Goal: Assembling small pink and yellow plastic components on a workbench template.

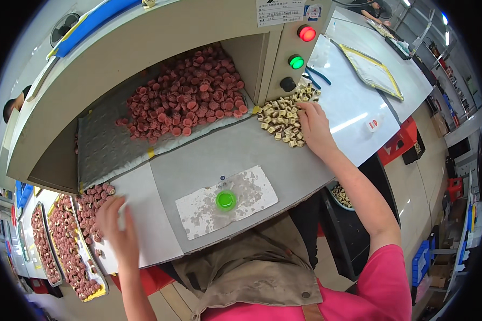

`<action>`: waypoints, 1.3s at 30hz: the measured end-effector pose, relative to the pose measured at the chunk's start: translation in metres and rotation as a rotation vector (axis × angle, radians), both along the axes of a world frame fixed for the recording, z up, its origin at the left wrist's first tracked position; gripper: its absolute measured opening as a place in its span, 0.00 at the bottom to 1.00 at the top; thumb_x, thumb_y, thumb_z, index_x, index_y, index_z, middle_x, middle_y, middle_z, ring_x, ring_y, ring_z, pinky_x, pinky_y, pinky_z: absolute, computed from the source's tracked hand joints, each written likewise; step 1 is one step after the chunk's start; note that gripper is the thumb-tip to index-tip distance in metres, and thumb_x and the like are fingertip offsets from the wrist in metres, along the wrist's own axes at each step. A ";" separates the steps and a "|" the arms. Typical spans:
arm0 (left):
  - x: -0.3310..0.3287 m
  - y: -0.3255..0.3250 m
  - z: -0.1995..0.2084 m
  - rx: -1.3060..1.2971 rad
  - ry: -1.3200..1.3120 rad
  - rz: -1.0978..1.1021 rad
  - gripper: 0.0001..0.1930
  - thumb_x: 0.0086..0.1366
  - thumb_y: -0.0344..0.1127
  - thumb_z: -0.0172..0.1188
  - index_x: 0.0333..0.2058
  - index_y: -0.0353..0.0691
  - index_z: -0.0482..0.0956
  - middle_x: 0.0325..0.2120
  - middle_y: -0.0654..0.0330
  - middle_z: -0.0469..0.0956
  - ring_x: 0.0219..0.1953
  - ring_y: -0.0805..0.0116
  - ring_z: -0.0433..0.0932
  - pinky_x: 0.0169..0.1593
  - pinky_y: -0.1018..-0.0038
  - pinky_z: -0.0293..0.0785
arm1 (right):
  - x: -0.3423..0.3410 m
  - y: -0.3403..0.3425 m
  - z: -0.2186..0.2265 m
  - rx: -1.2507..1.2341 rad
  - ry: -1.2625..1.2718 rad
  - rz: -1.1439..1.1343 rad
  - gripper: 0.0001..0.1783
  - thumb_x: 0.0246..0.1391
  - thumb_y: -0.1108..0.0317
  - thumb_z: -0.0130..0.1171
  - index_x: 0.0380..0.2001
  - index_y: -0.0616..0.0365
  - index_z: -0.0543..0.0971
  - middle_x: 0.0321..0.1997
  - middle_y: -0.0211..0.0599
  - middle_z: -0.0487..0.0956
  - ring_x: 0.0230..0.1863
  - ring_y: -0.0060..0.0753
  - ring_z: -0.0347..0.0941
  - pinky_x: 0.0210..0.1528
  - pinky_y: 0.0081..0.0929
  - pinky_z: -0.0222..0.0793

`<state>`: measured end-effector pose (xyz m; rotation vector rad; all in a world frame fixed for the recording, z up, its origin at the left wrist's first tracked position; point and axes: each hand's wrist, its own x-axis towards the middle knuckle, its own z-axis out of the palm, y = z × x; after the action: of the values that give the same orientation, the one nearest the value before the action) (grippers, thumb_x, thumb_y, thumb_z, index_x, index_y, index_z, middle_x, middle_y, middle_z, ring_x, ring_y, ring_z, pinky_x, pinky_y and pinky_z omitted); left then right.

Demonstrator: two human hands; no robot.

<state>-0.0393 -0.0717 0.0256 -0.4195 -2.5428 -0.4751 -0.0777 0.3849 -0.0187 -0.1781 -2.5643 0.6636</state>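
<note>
My left hand (118,224) is slightly blurred, thumb apart from the fingers, beside a heap of pinkish-red pieces with pale parts (92,203) at the left table edge; I see nothing held in it. At the right, the fingertips of my right hand (317,125) close together on a pile of small cream-and-brown pieces (284,120); what lies between them is hidden. Between my hands, a round bright green pot (226,200) stands on a stained white board (198,216). A small dark ring-like thing (223,177) lies near the board's far edge.
Hollow red cup-shaped pieces (193,96) fill a machine's opening, on a grey mat (110,144). Its post has a red light (306,33), a green light (296,62) and a black knob (287,84). Blue-handled pliers (318,77) lie behind; trays of pieces (72,251) stand left.
</note>
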 end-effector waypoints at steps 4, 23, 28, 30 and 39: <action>-0.048 0.073 -0.014 0.047 -0.082 -0.294 0.15 0.57 0.31 0.59 0.44 0.41 0.75 0.44 0.54 0.73 0.48 0.55 0.69 0.51 0.65 0.62 | 0.009 -0.022 0.006 0.119 0.123 -0.004 0.13 0.58 0.70 0.49 0.45 0.61 0.73 0.45 0.47 0.72 0.49 0.47 0.68 0.51 0.33 0.64; -0.078 0.090 -0.020 0.355 -0.232 -0.267 0.11 0.58 0.30 0.59 0.40 0.36 0.73 0.35 0.55 0.74 0.38 0.60 0.74 0.41 0.69 0.69 | 0.067 -0.059 0.035 0.208 -0.049 0.367 0.09 0.45 0.73 0.61 0.33 0.58 0.75 0.35 0.36 0.74 0.38 0.41 0.70 0.43 0.34 0.64; -0.021 0.078 -0.004 1.022 -0.723 -0.205 0.10 0.63 0.31 0.57 0.42 0.37 0.73 0.36 0.62 0.74 0.38 0.73 0.74 0.41 0.78 0.69 | 0.072 -0.062 0.051 0.178 -0.173 0.464 0.11 0.45 0.74 0.62 0.35 0.59 0.75 0.34 0.38 0.73 0.38 0.42 0.69 0.42 0.34 0.66; -0.003 0.075 -0.003 1.232 -0.876 -0.189 0.10 0.64 0.31 0.56 0.43 0.37 0.73 0.36 0.64 0.74 0.38 0.75 0.74 0.41 0.80 0.69 | 0.070 -0.066 0.052 0.216 -0.242 0.472 0.12 0.44 0.74 0.62 0.35 0.59 0.75 0.34 0.38 0.72 0.38 0.42 0.69 0.41 0.34 0.66; 0.034 0.081 -0.020 1.745 -1.209 -0.352 0.15 0.67 0.36 0.53 0.49 0.37 0.70 0.38 0.65 0.75 0.40 0.76 0.74 0.45 0.79 0.72 | 0.061 -0.086 0.022 0.033 -0.151 0.481 0.13 0.47 0.73 0.62 0.38 0.58 0.76 0.36 0.39 0.71 0.39 0.41 0.68 0.42 0.31 0.67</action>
<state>-0.0058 0.0097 0.0057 0.2344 -1.6094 -3.2779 -0.0172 0.2993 0.0034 0.4298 -2.7829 0.8007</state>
